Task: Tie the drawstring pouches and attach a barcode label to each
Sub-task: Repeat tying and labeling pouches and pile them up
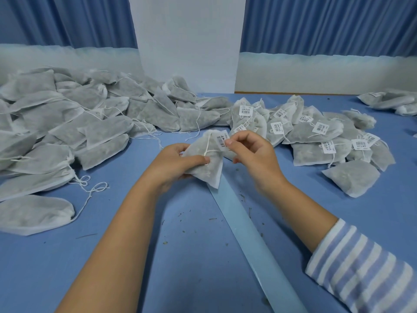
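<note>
Even, cool bluish light, soft faint shadows, wide-angle bowing at edges, slight overall softness.

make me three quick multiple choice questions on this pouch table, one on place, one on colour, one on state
1. Where do the labelled pouches lie?
A. on the person's left
B. on the person's right
C. in a box

2. What colour is the table?
A. red
B. blue
C. green

3. What is the right hand doing?
A. resting flat on the table
B. holding scissors
C. pinching the barcode label at the held pouch

Answers:
1 B, the labelled pouches sit on the right side.
2 B, the bare surface is blue.
3 C, its fingertips close on the label while the left hand grips the pouch.
</note>
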The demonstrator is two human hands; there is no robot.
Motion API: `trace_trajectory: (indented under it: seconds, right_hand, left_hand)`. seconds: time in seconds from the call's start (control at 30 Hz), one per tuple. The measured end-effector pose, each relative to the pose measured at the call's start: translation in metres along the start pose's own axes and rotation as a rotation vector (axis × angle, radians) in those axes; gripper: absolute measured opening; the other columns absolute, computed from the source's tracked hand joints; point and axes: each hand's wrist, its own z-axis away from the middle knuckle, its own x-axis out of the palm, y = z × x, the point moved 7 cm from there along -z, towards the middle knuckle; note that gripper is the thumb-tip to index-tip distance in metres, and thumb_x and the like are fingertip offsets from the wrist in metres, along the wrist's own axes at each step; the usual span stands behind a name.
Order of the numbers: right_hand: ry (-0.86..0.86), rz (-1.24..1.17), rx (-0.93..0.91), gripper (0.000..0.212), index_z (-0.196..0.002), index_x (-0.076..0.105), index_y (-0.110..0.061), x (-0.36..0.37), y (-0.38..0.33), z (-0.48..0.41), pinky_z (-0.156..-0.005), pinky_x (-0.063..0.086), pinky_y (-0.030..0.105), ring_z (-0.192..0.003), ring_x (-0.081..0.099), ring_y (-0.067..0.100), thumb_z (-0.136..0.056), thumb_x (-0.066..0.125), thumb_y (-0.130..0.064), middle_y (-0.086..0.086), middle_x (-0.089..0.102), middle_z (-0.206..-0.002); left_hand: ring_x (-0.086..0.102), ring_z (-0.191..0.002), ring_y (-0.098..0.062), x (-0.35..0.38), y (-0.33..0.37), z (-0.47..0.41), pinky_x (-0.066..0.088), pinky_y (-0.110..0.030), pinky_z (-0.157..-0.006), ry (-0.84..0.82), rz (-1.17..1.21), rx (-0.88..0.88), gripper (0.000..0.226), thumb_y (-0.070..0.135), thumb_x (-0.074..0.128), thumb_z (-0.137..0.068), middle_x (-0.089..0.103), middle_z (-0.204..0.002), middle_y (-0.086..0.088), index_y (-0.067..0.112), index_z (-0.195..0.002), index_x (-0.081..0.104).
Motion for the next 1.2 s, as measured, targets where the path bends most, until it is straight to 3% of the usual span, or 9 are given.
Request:
trace_trajectory:
  seconds: [0.2,0.4,0.57,0.63,0.73,0.83,0.97,1.1,1.2]
  right_hand:
    - [-0.092,0.027,0.090,0.017,-0.076,0.063,-0.016,0.007,0.005,0.001,-0.056,0.043,0.016,-0.057,0.052,0.000,-0.091,0.064,-0.008,-0.017,0.063,-0.065]
    - [-0.109,0.026,0.190,0.021,-0.070,0.067,-0.022,0.004,0.012,-0.004,-0.063,0.040,0.025,-0.071,0.055,0.004,-0.089,0.065,-0.013,-0.012,0.067,-0.074]
    - [-0.155,0.085,0.208,0.022,-0.070,0.070,-0.024,0.005,0.013,-0.003,-0.061,0.041,0.021,-0.071,0.055,0.003,-0.089,0.066,-0.014,-0.006,0.071,-0.080]
    - [-0.171,0.122,0.190,0.021,-0.070,0.070,-0.023,0.005,0.011,-0.003,-0.059,0.040,0.015,-0.075,0.055,0.003,-0.088,0.067,-0.012,0.003,0.073,-0.086]
    - [-0.161,0.187,0.117,0.016,-0.073,0.068,-0.018,0.005,0.008,-0.002,-0.060,0.041,0.008,-0.067,0.057,-0.002,-0.086,0.071,-0.009,-0.011,0.070,-0.072]
    - [-0.129,0.313,0.007,0.015,-0.075,0.067,-0.017,0.005,0.006,-0.002,-0.066,0.042,0.009,-0.068,0.053,0.006,-0.081,0.076,-0.008,-0.003,0.065,-0.080]
    - [-0.089,0.412,-0.087,0.020,-0.073,0.065,-0.026,0.005,0.006,-0.002,-0.069,0.039,0.009,-0.070,0.049,0.004,-0.077,0.081,-0.015,-0.003,0.058,-0.089]
    - [-0.075,0.467,-0.164,0.030,-0.098,0.064,-0.031,0.006,0.006,0.000,-0.071,0.039,0.008,-0.074,0.050,-0.003,-0.076,0.082,-0.020,-0.010,0.053,-0.098]
    - [-0.019,0.374,-0.016,0.051,-0.119,0.056,-0.033,-0.001,0.014,-0.003,-0.069,0.043,0.008,-0.072,0.052,-0.002,-0.076,0.082,-0.029,-0.006,0.053,-0.105]
  left_hand:
    - [0.073,-0.095,-0.019,0.010,0.002,0.004,0.059,-0.030,-0.082,-0.116,-0.036,0.025,0.036,0.010,0.079,-0.079,0.076,-0.104,-0.009,0.015,-0.113,0.069]
    - [0.073,-0.090,-0.014,0.015,0.006,0.007,0.056,-0.021,-0.072,-0.183,-0.038,0.043,0.034,0.003,0.076,-0.081,0.076,-0.104,-0.008,0.012,-0.113,0.070]
    - [0.072,-0.088,-0.012,0.017,0.006,0.007,0.056,-0.020,-0.071,-0.206,-0.047,0.050,0.033,0.001,0.075,-0.082,0.076,-0.101,-0.005,0.013,-0.112,0.071]
    - [0.072,-0.089,-0.012,0.017,0.007,0.008,0.057,-0.022,-0.073,-0.214,-0.051,0.058,0.034,0.001,0.075,-0.082,0.076,-0.103,-0.006,0.013,-0.113,0.071]
    - [0.072,-0.089,-0.012,0.018,0.009,0.009,0.058,-0.023,-0.074,-0.207,-0.071,0.074,0.033,0.003,0.075,-0.081,0.076,-0.103,-0.005,0.015,-0.112,0.071]
    - [0.072,-0.089,-0.013,0.020,0.010,0.010,0.058,-0.024,-0.074,-0.221,-0.062,0.083,0.033,0.003,0.076,-0.081,0.076,-0.103,-0.005,0.015,-0.111,0.071]
    - [0.072,-0.084,-0.012,0.022,0.009,0.010,0.059,-0.027,-0.074,-0.171,-0.051,0.041,0.029,0.029,0.081,-0.080,0.076,-0.093,-0.002,0.017,-0.104,0.071]
    - [0.064,-0.076,-0.015,0.014,0.004,0.002,0.052,-0.032,-0.075,0.052,-0.021,0.004,0.019,0.036,0.068,-0.090,0.069,-0.084,0.000,0.018,-0.093,0.067]
    - [0.062,-0.080,-0.018,0.014,0.004,0.002,0.050,-0.033,-0.076,0.068,0.047,0.000,0.014,0.032,0.066,-0.093,0.068,-0.086,-0.002,0.019,-0.088,0.066]
